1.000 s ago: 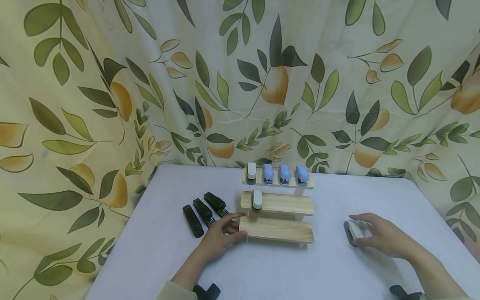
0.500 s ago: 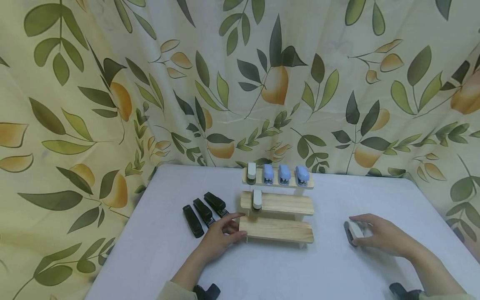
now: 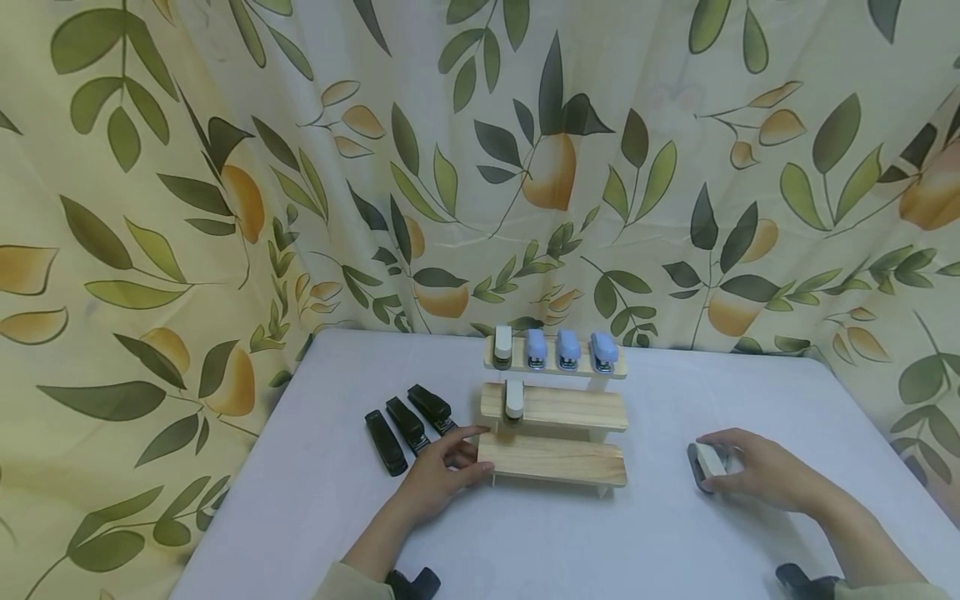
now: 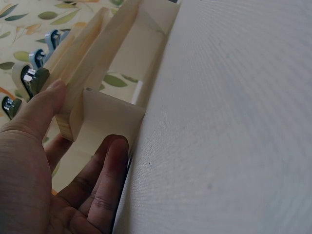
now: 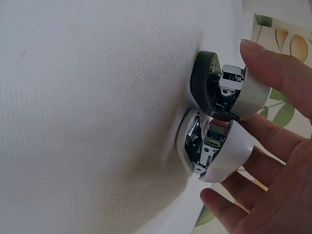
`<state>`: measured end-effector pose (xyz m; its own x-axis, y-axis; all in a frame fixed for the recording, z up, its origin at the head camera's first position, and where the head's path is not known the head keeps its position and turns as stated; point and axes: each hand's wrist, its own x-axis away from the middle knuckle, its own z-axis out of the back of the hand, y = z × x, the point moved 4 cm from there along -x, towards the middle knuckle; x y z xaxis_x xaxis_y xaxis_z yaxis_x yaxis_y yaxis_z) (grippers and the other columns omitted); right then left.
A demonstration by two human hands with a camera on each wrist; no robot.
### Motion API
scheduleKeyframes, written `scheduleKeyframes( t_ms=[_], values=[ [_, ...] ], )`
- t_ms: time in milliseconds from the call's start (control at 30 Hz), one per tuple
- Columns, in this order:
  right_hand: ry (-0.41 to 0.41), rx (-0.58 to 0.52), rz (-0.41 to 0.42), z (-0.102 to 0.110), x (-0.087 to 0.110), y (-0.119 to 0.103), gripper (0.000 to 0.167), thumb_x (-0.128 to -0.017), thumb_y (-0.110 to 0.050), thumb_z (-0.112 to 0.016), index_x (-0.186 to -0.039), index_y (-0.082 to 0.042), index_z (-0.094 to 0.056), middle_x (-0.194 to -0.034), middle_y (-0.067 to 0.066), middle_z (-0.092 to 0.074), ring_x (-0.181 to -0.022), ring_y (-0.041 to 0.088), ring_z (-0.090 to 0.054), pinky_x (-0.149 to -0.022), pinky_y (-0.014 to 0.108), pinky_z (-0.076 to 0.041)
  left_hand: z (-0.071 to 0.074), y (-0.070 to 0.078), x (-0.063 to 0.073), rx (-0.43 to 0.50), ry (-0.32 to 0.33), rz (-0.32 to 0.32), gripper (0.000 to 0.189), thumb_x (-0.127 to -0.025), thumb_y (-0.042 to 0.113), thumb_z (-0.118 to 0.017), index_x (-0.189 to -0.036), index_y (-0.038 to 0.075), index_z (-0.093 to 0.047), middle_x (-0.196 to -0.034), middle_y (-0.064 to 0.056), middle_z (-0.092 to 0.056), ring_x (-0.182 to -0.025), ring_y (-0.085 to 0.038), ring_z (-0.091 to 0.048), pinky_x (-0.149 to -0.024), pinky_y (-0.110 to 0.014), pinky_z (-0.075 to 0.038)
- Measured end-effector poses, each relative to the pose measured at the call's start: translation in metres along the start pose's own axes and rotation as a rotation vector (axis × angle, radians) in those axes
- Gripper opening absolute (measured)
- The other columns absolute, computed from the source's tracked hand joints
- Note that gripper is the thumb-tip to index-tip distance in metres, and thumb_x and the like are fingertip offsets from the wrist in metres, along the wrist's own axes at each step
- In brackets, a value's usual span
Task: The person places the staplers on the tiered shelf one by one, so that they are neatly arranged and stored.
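My left hand (image 3: pixel 438 479) grips the left end of the front board of a tiered wooden rack (image 3: pixel 555 460). Its thumb lies on the board's edge in the left wrist view, with other fingers loosely bent beside the white support (image 4: pixel 105 114). Out to the right, my right hand (image 3: pixel 772 471) holds a mini stapler with a dark grey base and pale top (image 5: pixel 253 95) between thumb and fingers. A second, all-white mini stapler (image 5: pixel 229 153) sits right beside it, against the other fingers. Both stand low at the white tabletop, and the hand partly hides them in the head view.
On the rack's back tier are a white-topped stapler (image 3: pixel 503 343) and several blue staplers (image 3: pixel 568 348). The middle tier bears another white-topped stapler (image 3: pixel 513 400) near its left end. Three black staplers (image 3: pixel 386 442) lie left of the rack. A patterned curtain (image 3: pixel 480 167) hangs behind.
Both hands stay where they were. Under the right hand, the pale stapler tops look slightly shifted.
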<state>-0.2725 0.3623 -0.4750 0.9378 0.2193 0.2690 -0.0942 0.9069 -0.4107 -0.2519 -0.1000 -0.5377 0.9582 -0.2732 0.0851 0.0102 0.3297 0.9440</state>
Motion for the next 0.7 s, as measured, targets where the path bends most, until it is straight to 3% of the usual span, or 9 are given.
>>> scheduleKeyframes(
  t_ms=[700],
  values=[
    [0.047, -0.021, 0.019, 0.001, 0.006, -0.011, 0.079, -0.080, -0.044, -0.087, -0.139, 0.000, -0.058, -0.142, 0.036, -0.053, -0.128, 0.062, -0.048, -0.095, 0.072, -0.047, 0.000, 0.000, 0.000, 0.018, -0.007, -0.008, 0.055, -0.089, 0.046, -0.080, -0.140, 0.042, -0.059, -0.113, 0.002, -0.070, -0.096, -0.015, -0.069, -0.078, -0.029, -0.055]
  ],
)
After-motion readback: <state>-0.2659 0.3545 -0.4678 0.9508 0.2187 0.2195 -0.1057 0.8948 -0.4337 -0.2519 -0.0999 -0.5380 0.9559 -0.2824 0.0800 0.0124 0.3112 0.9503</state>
